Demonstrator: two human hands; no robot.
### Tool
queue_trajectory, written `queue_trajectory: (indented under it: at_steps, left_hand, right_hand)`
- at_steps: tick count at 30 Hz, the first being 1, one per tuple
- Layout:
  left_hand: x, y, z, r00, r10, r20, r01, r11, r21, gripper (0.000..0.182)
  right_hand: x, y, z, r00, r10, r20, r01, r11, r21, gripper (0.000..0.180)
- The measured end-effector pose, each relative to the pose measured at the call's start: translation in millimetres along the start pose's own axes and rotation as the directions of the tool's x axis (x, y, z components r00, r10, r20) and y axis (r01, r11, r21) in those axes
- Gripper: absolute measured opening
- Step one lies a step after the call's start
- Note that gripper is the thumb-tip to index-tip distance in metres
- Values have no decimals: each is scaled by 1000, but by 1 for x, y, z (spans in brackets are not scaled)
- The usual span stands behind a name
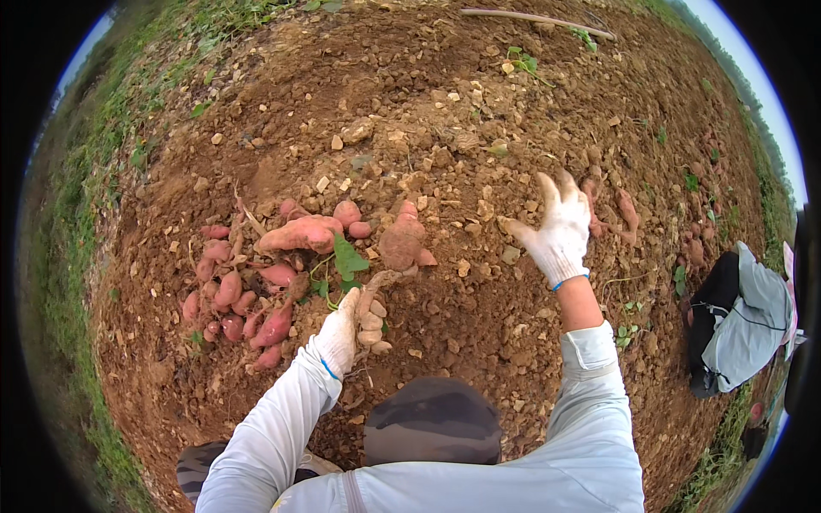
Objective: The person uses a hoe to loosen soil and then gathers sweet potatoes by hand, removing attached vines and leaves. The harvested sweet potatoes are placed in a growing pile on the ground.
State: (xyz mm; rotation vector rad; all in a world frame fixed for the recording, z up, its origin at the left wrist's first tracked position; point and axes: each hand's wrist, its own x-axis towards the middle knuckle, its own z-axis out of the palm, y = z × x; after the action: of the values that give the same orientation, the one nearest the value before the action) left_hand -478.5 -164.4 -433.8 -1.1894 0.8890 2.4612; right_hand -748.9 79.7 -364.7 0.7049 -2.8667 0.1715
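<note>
My left hand (351, 330), in a white knit glove, is closed around the thick stem (378, 282) of a sweet potato plant. At the stem's upper end is a soil-coated sweet potato (403, 240); whether it is still attached is unclear. A green leaf (348, 258) lies beside the stem. To the left is a pile of pink sweet potatoes (228, 288), with a larger one (303, 235) at its top edge. My right hand (557, 227), also gloved, is empty with its fingers spread. It is nearest to a few sweet potatoes (627, 211) on its right.
Brown, stony soil (449, 160) surrounds both hands. A wooden pole (539, 15) lies at the far edge. On the right, a person in pale clothing (747, 320) is bent beside another row of sweet potatoes (699, 237). Grass (77, 269) borders the left side.
</note>
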Motion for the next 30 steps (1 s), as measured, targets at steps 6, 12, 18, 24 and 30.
queue_trajectory:
  at_steps: [6,12,18,24,30]
  left_hand:
    - [-9,8,-2,931,-127,343,259,892,-371,52]
    - [-38,6,25,984,178,11,-178,977,116,50]
    - [-30,25,37,710,661,241,-201,-138,970,36]
    - [-7,13,67,682,731,7,-254,228,940,45]
    - [22,29,80,960,217,-178,-209,976,63,50]
  right_hand:
    - [-22,-117,90,520,-849,-91,793,441,420,78]
    - [-34,-149,75,769,-639,-5,478,570,669,47]
    - [-50,-151,62,779,-294,555,-256,658,708,48]
    - [-49,-133,73,662,-369,653,-650,151,745,36]
    - [-65,-132,79,736,-230,637,-668,-92,739,37]
